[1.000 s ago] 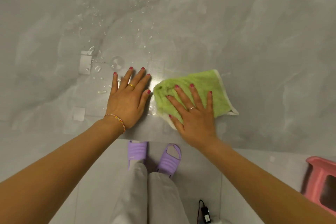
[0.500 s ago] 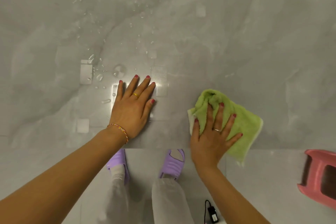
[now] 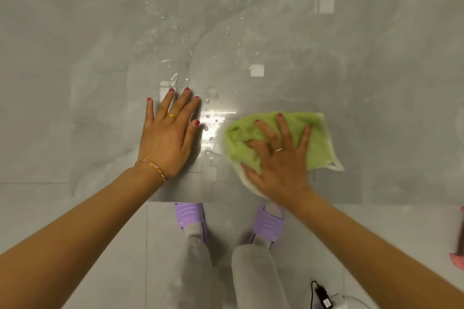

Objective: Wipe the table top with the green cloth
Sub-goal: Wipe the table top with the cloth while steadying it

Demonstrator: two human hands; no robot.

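My right hand [image 3: 278,155] lies flat with fingers spread on the soft, light green terry cloth with a pale edging [image 3: 311,140], pressing it down onto the table rather than gripping it; nothing is clenched. My left hand [image 3: 167,133] rests palm down and empty on the glossy grey marble-patterned table [image 3: 75,83], fingers together and pointing toward 12 o'clock, bracing me.

I judge this to be the middle of the wiping step: the cloth is in contact with the surface near the table's front edge, and its outline is blurred, which suggests a stroke in progress. The cloth sits under my right palm and fans out from it toward 1 and 3 o'clock, with a corner trailing at about 4 o'clock. From my left hand it lies at 3 o'clock, near but apart, with a bright wet strip between them.

Scattered clear water droplets [image 3: 175,25] lie beyond my left fingertips, from 12 toward 1 o'clock, far up the table. The next move, as I see it, calls for keeping steady downward pressure and sliding the cloth toward 11 o'clock, through the wet strip and on into those droplets, with my left hand lifted clear of its path.
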